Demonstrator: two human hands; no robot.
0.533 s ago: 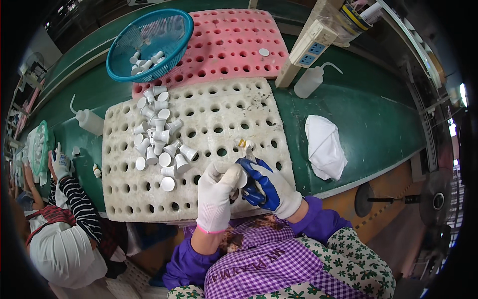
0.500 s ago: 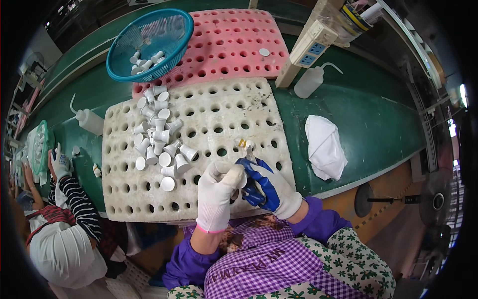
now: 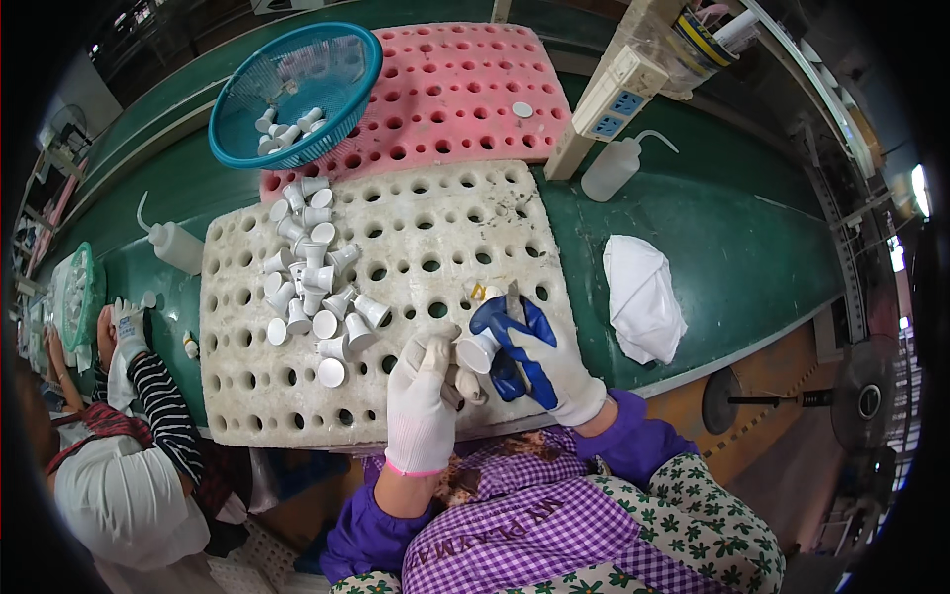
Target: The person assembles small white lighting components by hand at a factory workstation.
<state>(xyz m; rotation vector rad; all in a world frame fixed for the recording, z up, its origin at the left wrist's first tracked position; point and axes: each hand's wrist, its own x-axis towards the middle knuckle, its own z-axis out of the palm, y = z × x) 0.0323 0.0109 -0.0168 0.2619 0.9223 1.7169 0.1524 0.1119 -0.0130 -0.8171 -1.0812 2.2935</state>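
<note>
A small white cup [image 3: 479,351] with a flared rim is gripped in my right hand [image 3: 560,368], which wears a white glove with blue-coated fingers. Above those fingers sticks out a thin greyish strip like a blade [image 3: 513,299]; its lower part is hidden. My left hand [image 3: 420,396], in a white knit glove, is closed with bent fingers beside the cup's rim. Whether its fingers hold anything is hidden. Under both hands lies a white foam board [image 3: 297,404] full of holes. Similar white cups [image 3: 315,278] are heaped on its left part.
Behind stands a teal basket [image 3: 226,141] holding several cups, overlapping a pink foam board [image 3: 450,119]. To the right are a squeeze bottle [image 3: 614,170], a socket post [image 3: 612,104] and a white cloth [image 3: 645,297]. Another squeeze bottle [image 3: 176,246] and a co-worker [image 3: 129,495] are at left.
My left hand has drawn slightly down and left, off the cup. The cup's round face now shows more fully in my right hand, and the greyish strip stands more upright.
</note>
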